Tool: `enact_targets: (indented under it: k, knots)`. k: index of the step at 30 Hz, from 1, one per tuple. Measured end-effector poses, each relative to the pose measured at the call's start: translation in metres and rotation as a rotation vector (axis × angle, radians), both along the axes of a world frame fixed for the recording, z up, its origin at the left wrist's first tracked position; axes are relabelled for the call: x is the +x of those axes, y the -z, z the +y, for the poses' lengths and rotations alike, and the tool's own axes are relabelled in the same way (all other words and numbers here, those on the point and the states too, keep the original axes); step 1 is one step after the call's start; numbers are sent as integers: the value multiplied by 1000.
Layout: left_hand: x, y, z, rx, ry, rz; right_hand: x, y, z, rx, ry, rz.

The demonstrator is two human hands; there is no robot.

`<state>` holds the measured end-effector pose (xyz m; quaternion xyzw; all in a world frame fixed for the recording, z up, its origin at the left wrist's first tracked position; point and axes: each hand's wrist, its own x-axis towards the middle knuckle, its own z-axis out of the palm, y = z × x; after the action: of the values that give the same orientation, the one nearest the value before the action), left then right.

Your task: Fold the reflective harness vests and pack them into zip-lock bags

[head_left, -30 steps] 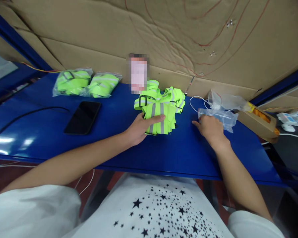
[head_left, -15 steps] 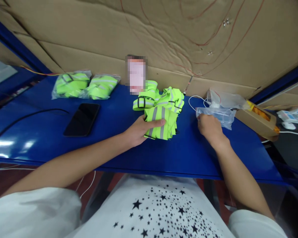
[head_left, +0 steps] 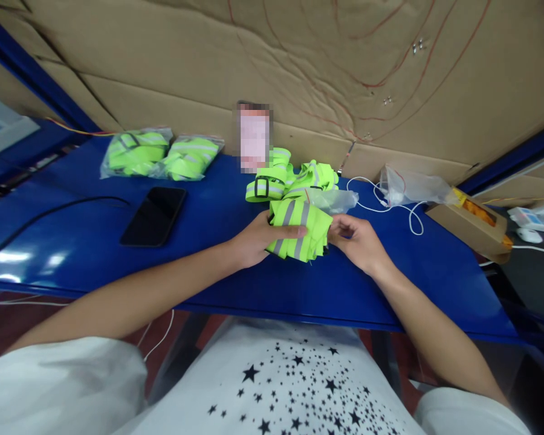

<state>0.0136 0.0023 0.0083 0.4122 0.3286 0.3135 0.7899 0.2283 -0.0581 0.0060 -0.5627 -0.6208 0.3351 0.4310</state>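
Note:
My left hand (head_left: 254, 239) grips a folded neon-yellow reflective strap bundle (head_left: 300, 230) with grey stripes, lifted a little above the blue table (head_left: 72, 254). My right hand (head_left: 357, 240) is closed on a clear plastic bag (head_left: 333, 200), which it holds against the bundle's right side. Behind them lies a loose heap of the same yellow straps (head_left: 290, 178), one with a black buckle.
Two bagged yellow strap bundles (head_left: 161, 154) lie at the back left. A black phone (head_left: 153, 207) and a black cable (head_left: 49, 208) lie left of centre. At the right are more clear bags (head_left: 410, 186), a white cable (head_left: 405, 211) and a cardboard box (head_left: 474, 220). Cardboard (head_left: 299, 72) lines the back.
My right hand took a clear bag from the pile at the right and carried it left to the bundle. My left hand kept hold of the bundle and raised it slightly.

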Motion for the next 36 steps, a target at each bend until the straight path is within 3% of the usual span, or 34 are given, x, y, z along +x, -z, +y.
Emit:
enact_targets:
  k: [6,13,27,32,36]
  knots:
    - [-3,0,-1,44,98,20,3,2,2,-35,-24,38]
    - [-2,1,0,19,86,6,-5,-5,-7,154,42,-367]
    - [-12,2,6,47,230,-96,-5,-2,-14,287,59,-573]
    - [-10,0,3,85,225,-65,-5,-4,-15,317,23,-565]
    - [-5,1,-4,230,113,7,-1,-1,-9,304,-20,-532]
